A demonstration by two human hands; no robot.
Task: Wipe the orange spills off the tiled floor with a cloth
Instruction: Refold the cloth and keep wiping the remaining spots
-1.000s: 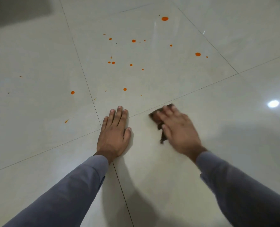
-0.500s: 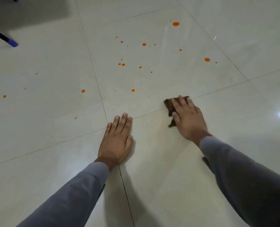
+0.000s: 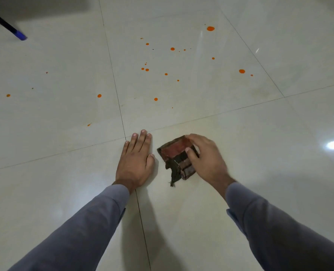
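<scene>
Head view: right hand (image 3: 206, 159) pinches the cloth (image 3: 177, 158), left hand (image 3: 136, 159) flat on the floor (image 3: 240, 192) — loose folds may smear the spills (image 3: 172, 48).

right hand (image 3: 207, 156): no longer flat on the cloth (image 3: 177, 158), I now lift my palm and pinch its right edge with curled fingers and thumb | cloth: pulled back toward me from the tile seam, now mostly uncovered, folded, frayed corner trailing near me | view: blue stick (image 3: 6, 24) shows more at top left
</scene>
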